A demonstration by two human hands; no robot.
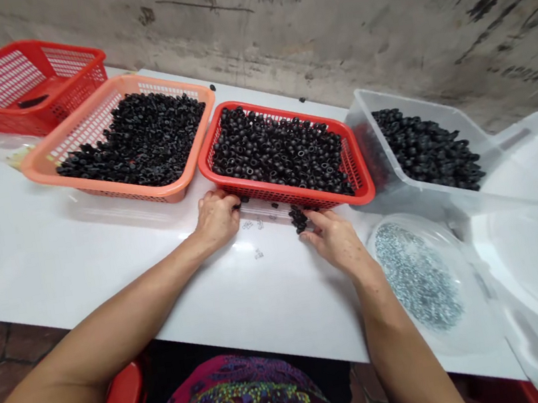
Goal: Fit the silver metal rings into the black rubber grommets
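My left hand (218, 219) is closed, its fingertips pinched at a small black part (236, 206) in front of the red basket. To the right, my right hand (334, 237) has thumb and forefinger around the near side of a clump of small black parts (297, 219) just above or on the table. How many of them it grips I cannot tell. Directly beyond both hands stands a red basket (292, 194) heaped with small black rings (274, 150). One or two loose black pieces (274, 205) lie between the hands.
An orange basket (173, 190) of black parts stands at the left, with a larger red basket (74, 82) behind it. At right are a clear bin (397, 162) of black parts, a tub of small silvery pieces (418, 277) and a large white plastic container (523, 244). A concrete wall (244, 37) backs the table.
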